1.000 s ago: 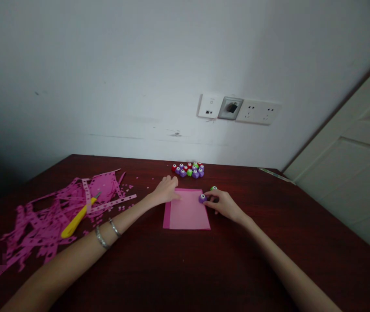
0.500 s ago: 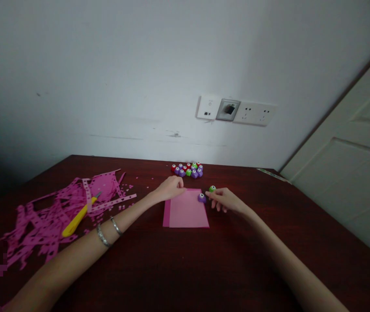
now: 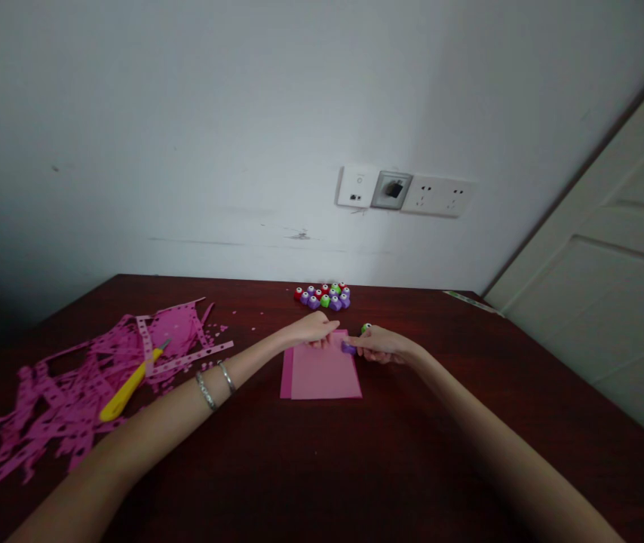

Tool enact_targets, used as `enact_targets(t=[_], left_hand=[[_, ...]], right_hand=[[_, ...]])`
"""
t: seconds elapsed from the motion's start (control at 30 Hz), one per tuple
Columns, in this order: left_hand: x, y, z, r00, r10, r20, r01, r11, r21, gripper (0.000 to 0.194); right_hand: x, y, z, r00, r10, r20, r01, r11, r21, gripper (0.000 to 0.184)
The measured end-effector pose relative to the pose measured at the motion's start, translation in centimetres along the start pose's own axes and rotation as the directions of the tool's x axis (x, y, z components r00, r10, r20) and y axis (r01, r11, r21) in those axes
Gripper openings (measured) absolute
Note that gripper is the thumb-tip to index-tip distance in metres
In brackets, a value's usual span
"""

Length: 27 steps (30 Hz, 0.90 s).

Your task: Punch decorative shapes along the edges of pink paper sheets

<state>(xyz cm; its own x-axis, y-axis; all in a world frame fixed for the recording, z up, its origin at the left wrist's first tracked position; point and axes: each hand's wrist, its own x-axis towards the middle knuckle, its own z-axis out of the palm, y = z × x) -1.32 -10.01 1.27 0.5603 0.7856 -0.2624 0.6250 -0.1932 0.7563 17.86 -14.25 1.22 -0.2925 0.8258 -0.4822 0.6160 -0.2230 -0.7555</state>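
Note:
A stack of pink paper [image 3: 322, 377] lies on the dark table in front of me, light pink over a deeper pink that shows at the left edge. My left hand [image 3: 315, 329] is closed over the far part of the paper, fingers curled at the sheet. At the far right corner of the stack sits a small purple craft punch [image 3: 349, 348]. My right hand [image 3: 381, 345] has its thumb on this punch, its other fingers bent beneath. A green punch [image 3: 366, 328] stands just behind the right hand, partly hidden by it.
Several red, purple and green punches [image 3: 323, 298] cluster at the back. A heap of punched pink strips [image 3: 78, 385] covers the left, with a yellow-handled cutter [image 3: 130, 392] on it. Wall sockets [image 3: 429, 196] are above; a ruler-like strip [image 3: 472, 302] lies back right.
My left hand has moved right along the paper toward the punch. My right hand has moved left and closed on the purple punch, now partly covering it.

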Motion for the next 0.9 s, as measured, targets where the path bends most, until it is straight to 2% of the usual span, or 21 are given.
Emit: enact_targets(t=[0.2,0.37,0.57,0.77,0.9], left_hand=[[1.1,-0.4,0.6,0.997,0.029,0.068,-0.030,0.999,0.015,0.055],[1.0,-0.2,0.8,0.997,0.038,0.070,-0.042,0.998,0.052,0.055],[1.0,-0.3,0.8,0.995,0.057,0.085,-0.059,0.998,0.016,0.055],[1.4,-0.4,0.7,0.981,0.077,0.176,-0.071,0.997,-0.040,0.063],[1.8,-0.1,0.5,0.973,0.054,0.223,-0.054,0.999,-0.007,0.064]], right_hand=[[0.4,-0.4,-0.5,0.998,0.053,0.037,-0.050,0.995,-0.082,0.058],[0.7,-0.5,-0.8,0.993,0.082,0.085,-0.077,0.995,-0.062,0.057],[0.8,-0.4,-0.9,0.991,0.091,0.101,-0.088,0.995,-0.036,0.057],[1.2,0.0,-1.0,0.974,0.128,0.187,-0.141,0.988,0.057,0.053],[1.6,-0.1,-1.3,0.959,0.176,0.220,-0.190,0.981,0.044,0.046]])
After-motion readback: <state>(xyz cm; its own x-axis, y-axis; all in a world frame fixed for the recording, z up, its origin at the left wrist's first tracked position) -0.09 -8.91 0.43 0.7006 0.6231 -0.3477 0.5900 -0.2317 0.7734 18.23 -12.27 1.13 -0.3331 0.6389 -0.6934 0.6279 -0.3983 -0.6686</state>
